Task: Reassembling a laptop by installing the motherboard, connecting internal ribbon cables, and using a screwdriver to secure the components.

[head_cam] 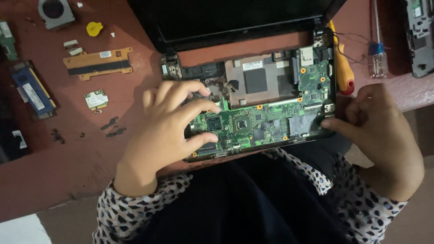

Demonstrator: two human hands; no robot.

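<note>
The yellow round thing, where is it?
In the head view, the yellow round piece lies on the reddish table at the upper left, just right of the small fan and above the orange flat bracket.

reddish-brown table [68, 167] bearing opened laptop [253, 90], fan [55, 11], yellow disc [94, 28], orange bracket [98, 63], memory module [32, 90], small card [96, 99], two screwdrivers [377, 49]

Single head view, looking steeply down, close over table [68, 171].

Above my opened laptop base [253, 104] its dark screen [230, 18] leans back, and a white rectangular label [252, 65] sits inside.
</note>
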